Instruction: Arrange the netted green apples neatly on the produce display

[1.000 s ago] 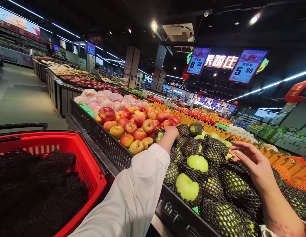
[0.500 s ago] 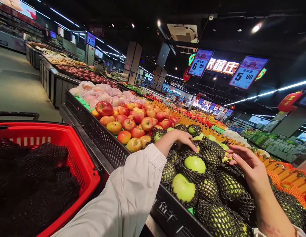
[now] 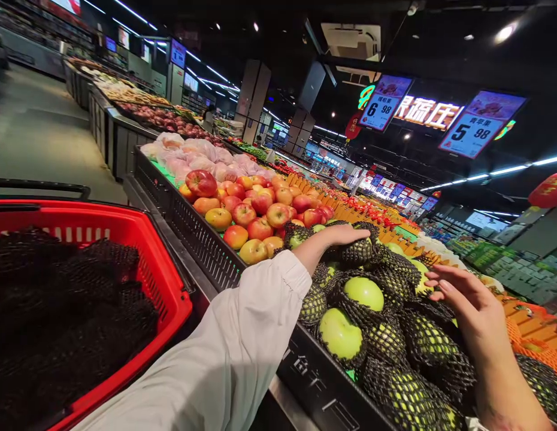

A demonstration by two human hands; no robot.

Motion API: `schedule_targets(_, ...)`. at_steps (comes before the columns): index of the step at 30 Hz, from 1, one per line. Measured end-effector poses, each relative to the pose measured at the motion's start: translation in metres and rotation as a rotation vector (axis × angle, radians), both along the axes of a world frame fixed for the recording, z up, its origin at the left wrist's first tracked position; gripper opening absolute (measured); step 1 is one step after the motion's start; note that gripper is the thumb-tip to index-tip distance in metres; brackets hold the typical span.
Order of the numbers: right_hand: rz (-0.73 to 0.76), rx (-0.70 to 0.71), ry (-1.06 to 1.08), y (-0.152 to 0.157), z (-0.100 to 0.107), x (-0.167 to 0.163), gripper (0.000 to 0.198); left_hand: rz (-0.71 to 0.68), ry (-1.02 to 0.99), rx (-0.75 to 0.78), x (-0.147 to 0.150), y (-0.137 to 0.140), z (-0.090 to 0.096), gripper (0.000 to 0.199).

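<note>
My left hand (image 3: 339, 235) reaches over the pile, wrapped over the top of a green apple (image 3: 358, 251) in a black foam net; the thumb is hidden. My right hand (image 3: 474, 302) hovers at the pile's right side, fingers curved and apart, holding nothing, near a pale green apple (image 3: 421, 276). Between and below the hands lie several more green apples in black nets. Two of them, a rear bare-topped apple (image 3: 363, 293) and a front one (image 3: 340, 333), show smooth skin above their nets.
A red shopping basket (image 3: 170, 311) with black netted items stands at left. Red-yellow apples (image 3: 260, 227) and pink-wrapped fruit (image 3: 202, 158) fill the black display crate (image 3: 188, 221) beyond my left arm. Orange-netted fruit (image 3: 536, 347) lies at right. Price signs (image 3: 483, 124) hang overhead.
My left hand has flattened from pointing down into the pile, and a netted green apple now shows under it. My right hand keeps nearly the same pose. The view has shifted slightly.
</note>
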State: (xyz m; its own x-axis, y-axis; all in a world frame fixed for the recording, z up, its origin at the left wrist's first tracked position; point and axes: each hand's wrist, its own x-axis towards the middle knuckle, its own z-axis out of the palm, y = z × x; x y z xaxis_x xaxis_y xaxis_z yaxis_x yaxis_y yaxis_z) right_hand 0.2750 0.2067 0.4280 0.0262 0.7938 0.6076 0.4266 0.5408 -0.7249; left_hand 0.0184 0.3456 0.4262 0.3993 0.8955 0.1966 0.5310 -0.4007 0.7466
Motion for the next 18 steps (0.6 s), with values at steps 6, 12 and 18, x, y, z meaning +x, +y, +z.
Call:
schedule_targets(6,-0.007,0.007,-0.012,-0.001,0.0,0.0,0.04,0.328,-0.196,-0.036,-0.003,-0.011,0.007,0.086)
schedule_targets(12,0.011,0.012,-0.014,0.001,-0.001,0.0,0.038,0.559,-0.188,0.015,-0.007,-0.023,0.012,0.09)
schedule_targets(18,-0.023,0.0,-0.014,0.0,-0.001,0.001,0.04,0.731,-0.113,0.086,-0.013,-0.016,0.011,0.086)
